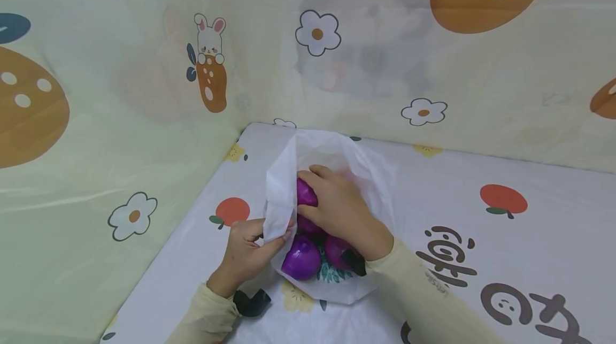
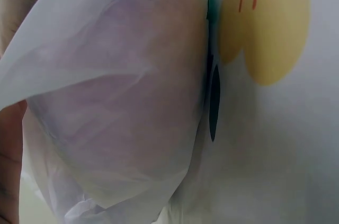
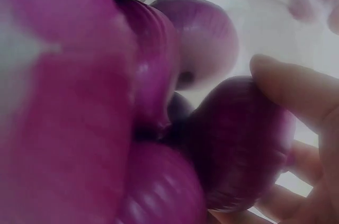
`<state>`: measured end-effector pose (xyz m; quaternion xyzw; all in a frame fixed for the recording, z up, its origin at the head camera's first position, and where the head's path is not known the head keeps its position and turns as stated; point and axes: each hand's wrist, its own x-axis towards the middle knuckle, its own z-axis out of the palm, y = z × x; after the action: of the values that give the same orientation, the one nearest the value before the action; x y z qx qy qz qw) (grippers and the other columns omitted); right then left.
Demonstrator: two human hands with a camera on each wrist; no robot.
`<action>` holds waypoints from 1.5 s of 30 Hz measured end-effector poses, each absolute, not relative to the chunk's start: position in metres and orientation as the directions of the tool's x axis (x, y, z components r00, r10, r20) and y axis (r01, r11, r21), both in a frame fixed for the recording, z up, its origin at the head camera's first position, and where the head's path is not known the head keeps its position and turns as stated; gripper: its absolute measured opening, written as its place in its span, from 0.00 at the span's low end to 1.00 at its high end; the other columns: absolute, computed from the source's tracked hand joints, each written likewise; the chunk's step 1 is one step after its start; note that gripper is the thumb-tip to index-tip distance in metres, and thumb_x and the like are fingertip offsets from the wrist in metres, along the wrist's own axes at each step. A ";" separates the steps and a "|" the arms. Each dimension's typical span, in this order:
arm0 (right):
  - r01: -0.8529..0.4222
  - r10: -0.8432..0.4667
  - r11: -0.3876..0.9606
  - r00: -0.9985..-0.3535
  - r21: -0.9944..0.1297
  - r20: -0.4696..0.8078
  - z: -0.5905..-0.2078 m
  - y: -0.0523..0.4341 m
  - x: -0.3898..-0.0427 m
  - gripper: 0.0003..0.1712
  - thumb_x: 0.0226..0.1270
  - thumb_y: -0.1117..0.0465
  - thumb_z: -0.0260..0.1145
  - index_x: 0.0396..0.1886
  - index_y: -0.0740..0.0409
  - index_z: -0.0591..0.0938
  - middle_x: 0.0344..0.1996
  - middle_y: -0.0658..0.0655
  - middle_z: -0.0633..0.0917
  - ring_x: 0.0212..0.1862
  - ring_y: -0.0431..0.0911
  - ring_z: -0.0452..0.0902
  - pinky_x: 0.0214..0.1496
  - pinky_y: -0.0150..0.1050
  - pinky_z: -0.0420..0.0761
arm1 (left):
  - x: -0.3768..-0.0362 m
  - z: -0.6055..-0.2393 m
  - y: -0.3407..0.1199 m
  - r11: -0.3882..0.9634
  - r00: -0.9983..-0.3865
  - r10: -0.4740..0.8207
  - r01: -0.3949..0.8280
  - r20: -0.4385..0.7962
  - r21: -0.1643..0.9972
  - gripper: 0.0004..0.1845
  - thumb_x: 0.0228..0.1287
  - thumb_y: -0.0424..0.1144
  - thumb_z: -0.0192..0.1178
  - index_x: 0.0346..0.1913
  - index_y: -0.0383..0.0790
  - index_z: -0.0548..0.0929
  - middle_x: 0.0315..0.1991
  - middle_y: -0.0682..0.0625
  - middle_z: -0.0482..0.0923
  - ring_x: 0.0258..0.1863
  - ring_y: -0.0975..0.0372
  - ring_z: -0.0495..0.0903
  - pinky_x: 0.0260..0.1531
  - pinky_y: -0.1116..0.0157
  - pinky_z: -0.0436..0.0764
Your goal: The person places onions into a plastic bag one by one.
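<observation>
A white plastic bag (image 1: 281,189) lies with its mouth spread wide and several red onions inside. My left hand (image 1: 247,250) pinches the bag's left rim between thumb and fingers. Within the bag, my right hand (image 1: 339,205) grips a red onion (image 1: 306,192), thumb on one side and fingers on the other. The right wrist view shows this onion (image 3: 243,144) up close, with other onions (image 3: 204,36) crowded beside it. Nearer to me in the bag sit a shiny purple onion (image 1: 302,258) and another onion (image 1: 337,252). In the left wrist view the bag's side (image 2: 122,91) hides most of what it contains.
Beneath the bag is a white printed cloth (image 1: 447,189) with fruit, flowers and lettering. Pale printed curtains (image 1: 366,71) stand behind and at the left (image 1: 96,157). A black wrist device (image 1: 252,301) shows by the left sleeve.
</observation>
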<state>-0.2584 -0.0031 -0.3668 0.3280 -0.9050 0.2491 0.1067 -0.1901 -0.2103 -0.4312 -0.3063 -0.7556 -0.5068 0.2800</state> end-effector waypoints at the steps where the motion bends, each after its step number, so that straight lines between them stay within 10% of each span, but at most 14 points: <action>1: -0.643 -0.540 0.665 -0.766 -0.380 0.350 -0.368 -0.004 -0.259 0.34 0.60 0.53 0.79 0.65 0.57 0.82 0.63 0.65 0.82 0.58 0.59 0.82 0.58 0.56 0.83 | -0.190 -0.432 -0.210 0.299 -0.654 0.180 0.748 0.735 0.592 0.14 0.48 0.18 0.72 0.39 0.31 0.91 0.30 0.43 0.90 0.26 0.68 0.81 0.26 0.72 0.80; 45: -0.601 -0.565 0.689 -0.795 -0.405 0.219 -0.349 0.020 -0.238 0.40 0.66 0.51 0.74 0.76 0.55 0.73 0.73 0.69 0.71 0.69 0.64 0.73 0.64 0.62 0.77 | -0.190 -0.430 -0.217 0.364 -0.732 0.090 0.655 0.675 0.662 0.11 0.55 0.17 0.69 0.41 0.29 0.91 0.34 0.40 0.90 0.34 0.66 0.87 0.35 0.71 0.85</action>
<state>-0.2378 0.0201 -0.3495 0.3176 -0.9182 0.2336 0.0385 -0.1905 -0.2172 -0.4299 -0.2395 -0.7780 -0.5105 0.2769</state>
